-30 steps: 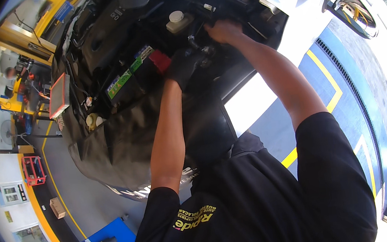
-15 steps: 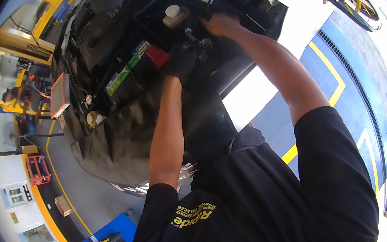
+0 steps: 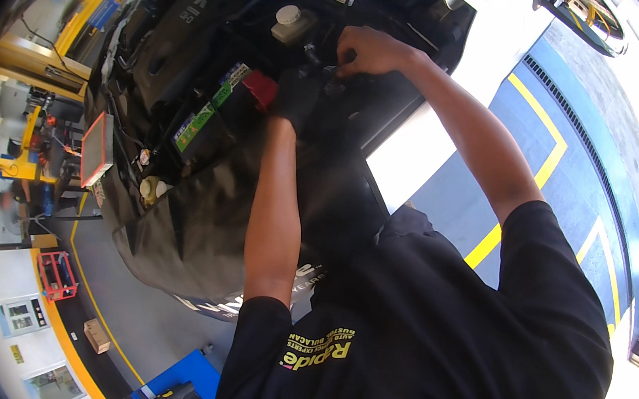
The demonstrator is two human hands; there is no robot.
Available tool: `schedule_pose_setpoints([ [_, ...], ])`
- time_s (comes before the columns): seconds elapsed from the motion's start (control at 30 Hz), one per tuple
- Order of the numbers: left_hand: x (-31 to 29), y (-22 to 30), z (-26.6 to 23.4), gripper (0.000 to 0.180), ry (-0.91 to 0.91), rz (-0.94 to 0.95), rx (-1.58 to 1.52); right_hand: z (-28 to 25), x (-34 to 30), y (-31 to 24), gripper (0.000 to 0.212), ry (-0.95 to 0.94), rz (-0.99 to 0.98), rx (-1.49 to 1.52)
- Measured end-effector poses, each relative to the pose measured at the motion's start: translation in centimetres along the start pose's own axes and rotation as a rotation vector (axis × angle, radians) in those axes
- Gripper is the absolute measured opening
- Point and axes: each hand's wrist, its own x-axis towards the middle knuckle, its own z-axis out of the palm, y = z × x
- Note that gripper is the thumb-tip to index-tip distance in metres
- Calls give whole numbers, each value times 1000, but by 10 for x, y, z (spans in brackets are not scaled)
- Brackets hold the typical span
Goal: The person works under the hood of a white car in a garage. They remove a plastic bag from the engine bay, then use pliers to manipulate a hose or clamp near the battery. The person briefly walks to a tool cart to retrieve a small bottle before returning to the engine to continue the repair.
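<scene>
Both my arms reach into the open engine bay of a white vehicle. My left hand (image 3: 296, 100), in a black glove, is beside a red cover (image 3: 260, 89) at the end of the battery (image 3: 211, 111) with its green label. Its fingers blend into the dark parts around them. Bare and bent at the wrist, my right hand (image 3: 377, 50) has thumb and fingers curled together at a small dark part near the gloved hand. What it grips is too dark to name. A reservoir with a white cap (image 3: 287, 15) stands just beyond the hands.
A black fender cover (image 3: 219, 228) drapes over the vehicle's near edge. An orange-rimmed air filter (image 3: 96, 149) stands at the bay's left side. Further off are a blue cart (image 3: 190, 383), a red rack (image 3: 58, 275) and a cardboard box (image 3: 97, 336). A side mirror (image 3: 588, 15) juts out at right.
My right hand has drawn back toward me and turned, its fingertips now close to my gloved left hand. The left hand has stayed nearly in place.
</scene>
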Motion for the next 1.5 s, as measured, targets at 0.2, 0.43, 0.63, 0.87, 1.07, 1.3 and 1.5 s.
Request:
schedule_pose_setpoints([
  [0.2, -4, -6, -3, 30, 7, -66, -91, -2, -19, -11, 15, 98, -98, -223],
  [0.43, -20, 13, -8, 25, -51, -95, -287, -8, -29, -4, 14, 122, -190, -27],
  [0.63, -23, 16, -6, 19, -153, -14, -359, -23, 15, -15, 43, 4, 488, -154],
  [0.87, -17, 14, -7, 22, -174, 48, -352, -1, 48, 13, 72, 5, 502, -271],
  [1.07, -17, 10, -7, 22, -162, 4, -368, 10, 43, 12, 74, 59, 559, -196],
  [1.3, -14, -1, -8, 23, -100, 48, -423, 5, 40, -6, 77, 55, 600, -160],
  [1.5, -12, 12, -3, 27, -53, 88, -209, 4, 37, -4, 84, 33, 577, -135],
])
